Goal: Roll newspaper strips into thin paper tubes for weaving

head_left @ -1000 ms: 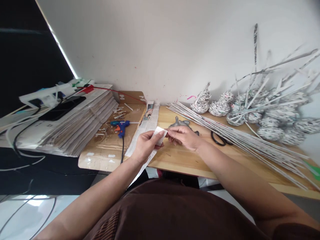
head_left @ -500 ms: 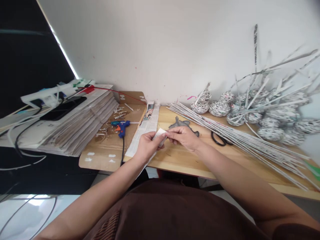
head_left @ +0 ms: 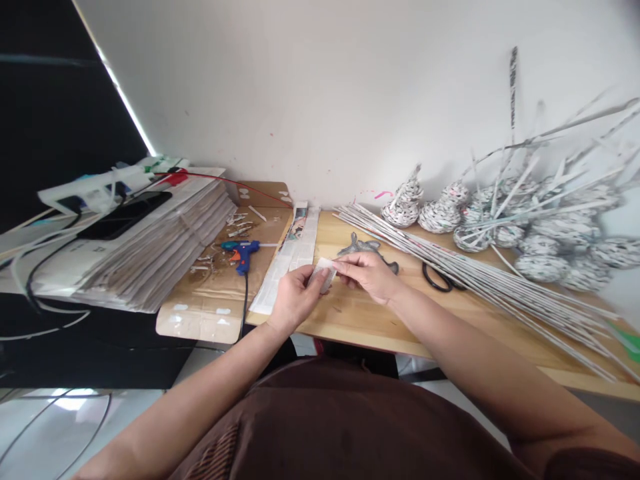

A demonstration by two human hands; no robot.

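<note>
Between my two hands is a narrow strip of newspaper (head_left: 326, 265), its upper end showing pale above the fingers. My left hand (head_left: 299, 293) is closed on it, the thumb lying over the paper. My right hand (head_left: 367, 275) pinches the strip's right corner between thumb and fingertips. To the left of my hands, more flat newspaper strips (head_left: 287, 267) lie on the wooden table. Just behind my right hand rests a grey, irregularly shaped object (head_left: 365, 245), partly hidden by the hand.
A blue glue gun (head_left: 245, 257) lies on cardboard (head_left: 200, 323) amid paper scraps. A newspaper stack (head_left: 165, 260) carries a phone (head_left: 125, 215) and a power strip (head_left: 95, 188). To the right are rolled paper sticks (head_left: 465, 287), black scissor handles (head_left: 436, 279) and several woven paper shapes (head_left: 401, 205).
The strip's upper end has tipped over and now lies flatter between my fingers. Both hands stay in nearly the same place.
</note>
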